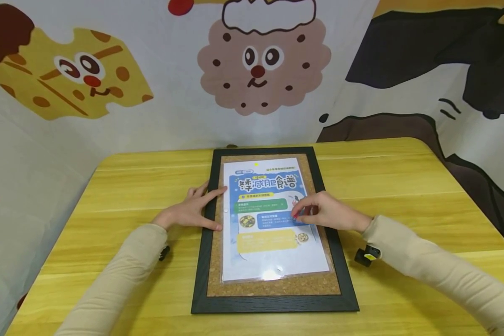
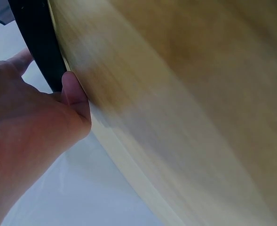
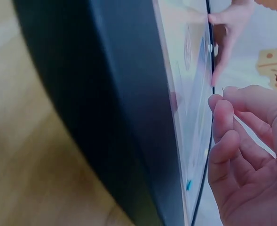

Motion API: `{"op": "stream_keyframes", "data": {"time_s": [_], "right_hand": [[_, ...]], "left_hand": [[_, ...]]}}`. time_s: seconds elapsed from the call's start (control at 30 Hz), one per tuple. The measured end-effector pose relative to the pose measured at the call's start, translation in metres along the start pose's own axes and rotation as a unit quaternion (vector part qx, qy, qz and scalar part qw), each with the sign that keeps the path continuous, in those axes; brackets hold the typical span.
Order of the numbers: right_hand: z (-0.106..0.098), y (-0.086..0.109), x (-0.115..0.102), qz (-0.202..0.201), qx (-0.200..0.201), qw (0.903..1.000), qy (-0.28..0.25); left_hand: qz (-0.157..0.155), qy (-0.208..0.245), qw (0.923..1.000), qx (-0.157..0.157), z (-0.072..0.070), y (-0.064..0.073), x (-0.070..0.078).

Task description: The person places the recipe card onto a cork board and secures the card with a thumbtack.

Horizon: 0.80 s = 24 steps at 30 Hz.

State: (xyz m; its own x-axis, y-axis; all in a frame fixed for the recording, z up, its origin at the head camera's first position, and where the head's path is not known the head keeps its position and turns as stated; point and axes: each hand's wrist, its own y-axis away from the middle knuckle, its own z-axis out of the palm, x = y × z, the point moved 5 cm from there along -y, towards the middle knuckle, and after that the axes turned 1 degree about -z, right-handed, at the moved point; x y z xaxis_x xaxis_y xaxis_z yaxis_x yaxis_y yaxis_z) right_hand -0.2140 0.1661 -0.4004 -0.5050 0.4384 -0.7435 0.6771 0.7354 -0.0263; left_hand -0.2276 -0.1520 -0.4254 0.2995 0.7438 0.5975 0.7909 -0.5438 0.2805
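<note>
A black-framed cork board lies on the table with a laminated poster over its cork. My left hand rests on the left side of the frame, thumb and fingers spread with their tips reaching the poster's edge. Over the right half of the poster, my right hand pinches a small red push pin between thumb and forefinger. Its fingers mostly cover the pin, and they also show beside the board in the right wrist view. A yellow pin sits at the poster's top, a whitish one at its left edge.
The yellow wooden table extends on both sides of the board. Behind it hangs a white cloth printed with cartoon foods. A bright glare spot lies low on the poster. A small black device is on the right wrist.
</note>
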Motion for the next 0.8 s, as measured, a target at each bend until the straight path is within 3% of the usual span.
{"op": "stream_keyframes", "data": {"time_s": [0.17, 0.6, 0.8], "right_hand": [[0.009, -0.002, -0.007, -0.023, -0.014, 0.9996, 0.0], [0.029, -0.003, -0.023, -0.035, -0.063, 0.9964, -0.045], [0.04, -0.004, -0.03, -0.043, -0.09, 0.9943, -0.04]], "left_hand": [[0.0, -0.001, 1.0, 0.0, 0.0, 0.0, 0.001], [-0.004, 0.002, 1.0, 0.003, 0.0, 0.001, 0.001], [-0.003, 0.003, 1.0, 0.002, -0.001, 0.001, 0.002]]}}
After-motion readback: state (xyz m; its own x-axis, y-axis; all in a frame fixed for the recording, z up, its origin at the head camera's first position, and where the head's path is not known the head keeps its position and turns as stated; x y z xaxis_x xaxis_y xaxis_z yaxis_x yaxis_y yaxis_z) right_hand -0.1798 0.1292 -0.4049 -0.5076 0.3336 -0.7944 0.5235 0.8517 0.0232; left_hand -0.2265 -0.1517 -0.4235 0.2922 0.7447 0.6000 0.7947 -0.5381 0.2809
